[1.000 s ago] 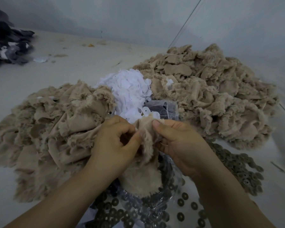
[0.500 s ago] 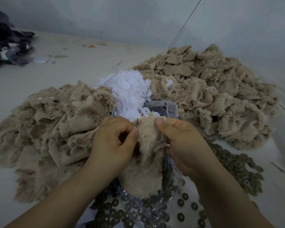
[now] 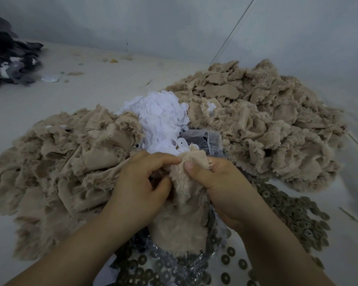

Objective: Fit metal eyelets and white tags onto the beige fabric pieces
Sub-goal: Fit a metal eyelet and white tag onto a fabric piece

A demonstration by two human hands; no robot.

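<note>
Beige fabric piece point(image 3: 182, 219) pinched by left hand point(image 3: 136, 186), right hand point(image 3: 221, 188) fingers; eyelet hidden.

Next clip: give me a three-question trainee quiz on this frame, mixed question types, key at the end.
1. True or false: both hands grip the same beige fabric piece.
2. What lies between the two beige heaps? A) white tags B) scissors C) thread spools
3. Fill in: loose round metal eyelets lie mostly on the person's ____ side.

Key:
1. True: the left hand and right hand pinch its upper edge.
2. A, the white tags.
3. Right.
</note>
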